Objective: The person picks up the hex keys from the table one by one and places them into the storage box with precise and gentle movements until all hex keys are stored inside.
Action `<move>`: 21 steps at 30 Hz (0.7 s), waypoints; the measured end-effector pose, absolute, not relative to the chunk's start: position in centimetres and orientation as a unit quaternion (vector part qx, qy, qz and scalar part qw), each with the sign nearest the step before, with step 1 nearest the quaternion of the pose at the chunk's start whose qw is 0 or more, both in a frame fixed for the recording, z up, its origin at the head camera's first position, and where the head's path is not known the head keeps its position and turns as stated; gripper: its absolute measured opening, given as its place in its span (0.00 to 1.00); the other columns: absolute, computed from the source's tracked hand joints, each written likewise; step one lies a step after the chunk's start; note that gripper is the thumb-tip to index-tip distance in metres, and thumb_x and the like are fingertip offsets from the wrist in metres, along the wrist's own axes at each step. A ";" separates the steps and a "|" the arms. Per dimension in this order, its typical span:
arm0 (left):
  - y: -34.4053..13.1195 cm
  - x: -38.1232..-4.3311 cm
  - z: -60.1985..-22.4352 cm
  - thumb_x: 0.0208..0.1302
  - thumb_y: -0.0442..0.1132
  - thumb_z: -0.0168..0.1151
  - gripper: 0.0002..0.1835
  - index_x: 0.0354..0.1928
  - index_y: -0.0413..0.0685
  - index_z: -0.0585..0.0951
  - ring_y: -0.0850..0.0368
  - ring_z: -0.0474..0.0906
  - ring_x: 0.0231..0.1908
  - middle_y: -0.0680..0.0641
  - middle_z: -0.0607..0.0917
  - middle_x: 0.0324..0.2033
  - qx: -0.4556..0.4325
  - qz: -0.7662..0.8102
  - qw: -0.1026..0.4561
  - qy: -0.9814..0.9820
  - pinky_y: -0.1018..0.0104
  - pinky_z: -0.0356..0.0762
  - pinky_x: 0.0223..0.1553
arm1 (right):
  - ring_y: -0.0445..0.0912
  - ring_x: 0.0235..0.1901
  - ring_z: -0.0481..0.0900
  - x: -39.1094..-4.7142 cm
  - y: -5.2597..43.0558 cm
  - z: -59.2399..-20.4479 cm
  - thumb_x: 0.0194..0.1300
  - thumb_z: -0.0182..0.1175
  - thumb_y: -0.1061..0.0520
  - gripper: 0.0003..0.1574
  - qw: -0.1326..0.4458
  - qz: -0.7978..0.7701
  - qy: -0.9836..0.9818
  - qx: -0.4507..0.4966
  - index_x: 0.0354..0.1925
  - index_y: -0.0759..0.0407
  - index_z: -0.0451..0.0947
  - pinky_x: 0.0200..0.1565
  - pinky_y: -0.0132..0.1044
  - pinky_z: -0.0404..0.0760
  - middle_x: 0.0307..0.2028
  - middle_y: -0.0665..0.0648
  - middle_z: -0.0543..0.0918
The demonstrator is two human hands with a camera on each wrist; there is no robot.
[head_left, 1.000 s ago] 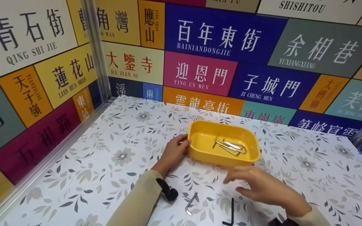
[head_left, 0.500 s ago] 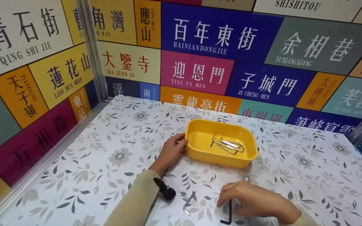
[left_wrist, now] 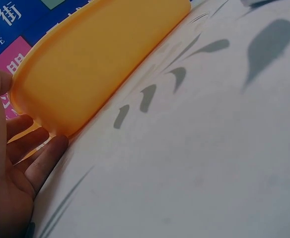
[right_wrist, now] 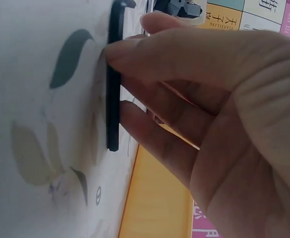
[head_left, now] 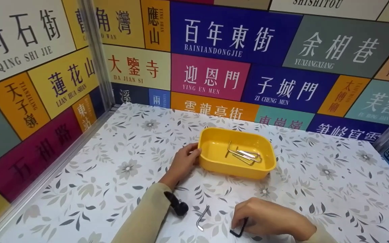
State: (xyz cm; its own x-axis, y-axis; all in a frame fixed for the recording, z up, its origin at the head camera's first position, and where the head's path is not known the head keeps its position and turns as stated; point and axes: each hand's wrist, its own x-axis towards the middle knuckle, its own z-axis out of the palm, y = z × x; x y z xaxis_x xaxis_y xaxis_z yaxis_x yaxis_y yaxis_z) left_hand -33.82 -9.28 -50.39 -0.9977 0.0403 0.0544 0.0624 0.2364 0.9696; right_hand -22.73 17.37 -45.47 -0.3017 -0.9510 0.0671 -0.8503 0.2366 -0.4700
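A yellow plastic box (head_left: 235, 170) stands on the table in the head view, with several silver hex keys (head_left: 247, 155) lying inside. My left hand (head_left: 182, 162) holds the box's left end, thumb and fingers bent around its outer wall; the left wrist view shows the fingers low against that wall. Nearer me, my right hand (head_left: 265, 216) pinches a black hex key (head_left: 238, 233) between thumb and fingers. The right wrist view shows the black hex key (right_wrist: 113, 109) close to the table surface; whether it touches cannot be told. A silver hex key (head_left: 201, 218) lies loose between the two forearms.
The table (head_left: 130, 141) has a white floral cover. Behind it and at the left stand wall panels (head_left: 211, 77) of coloured street names. A black wrist strap (head_left: 177, 204) sits on the left sleeve.
My right hand has moved down from near the box to the black hex key and taken hold of it, and the key has tilted. The left hand stays at the box.
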 end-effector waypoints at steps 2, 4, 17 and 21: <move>-9.3 -33.8 -50.3 0.73 0.51 0.53 0.25 0.68 0.53 0.76 0.55 0.80 0.54 0.49 0.81 0.63 -0.031 -0.618 0.006 -0.786 0.58 0.79 0.60 | 0.31 0.35 0.81 -22.8 17.4 -45.5 0.52 0.67 0.71 0.20 0.121 -0.220 0.783 -0.570 0.40 0.51 0.87 0.40 0.21 0.81 0.34 0.48 0.87; -9.2 -33.8 -50.3 0.73 0.51 0.52 0.26 0.68 0.52 0.75 0.55 0.80 0.55 0.49 0.81 0.63 -0.032 -0.618 0.006 -0.786 0.57 0.78 0.62 | 0.30 0.34 0.80 -22.8 17.4 -45.6 0.53 0.67 0.71 0.19 0.134 -0.227 0.793 -0.549 0.40 0.51 0.87 0.39 0.22 0.81 0.33 0.48 0.87; -9.4 -33.7 -50.2 0.72 0.53 0.52 0.26 0.69 0.56 0.74 0.55 0.79 0.58 0.50 0.79 0.65 -0.021 -0.615 -0.005 -0.789 0.56 0.74 0.66 | 0.33 0.39 0.78 -23.5 18.2 -45.5 0.52 0.66 0.66 0.22 0.121 -0.195 0.871 -0.433 0.44 0.46 0.86 0.44 0.32 0.81 0.40 0.43 0.83; -9.4 -33.7 -50.2 0.72 0.53 0.52 0.27 0.70 0.56 0.74 0.56 0.79 0.57 0.51 0.79 0.66 -0.017 -0.616 -0.007 -0.787 0.56 0.74 0.66 | 0.34 0.40 0.77 -23.4 18.0 -45.5 0.48 0.65 0.67 0.26 0.119 -0.173 0.879 -0.427 0.44 0.44 0.85 0.45 0.33 0.81 0.41 0.42 0.82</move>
State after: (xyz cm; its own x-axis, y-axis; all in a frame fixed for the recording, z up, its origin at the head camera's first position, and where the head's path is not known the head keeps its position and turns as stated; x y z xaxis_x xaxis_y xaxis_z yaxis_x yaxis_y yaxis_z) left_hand -33.71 -9.42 -50.23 -0.9993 0.0351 0.0091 0.0172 0.2394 0.9708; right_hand -23.35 18.00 -45.52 -0.6069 -0.7925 -0.0608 -0.7100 0.5749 -0.4066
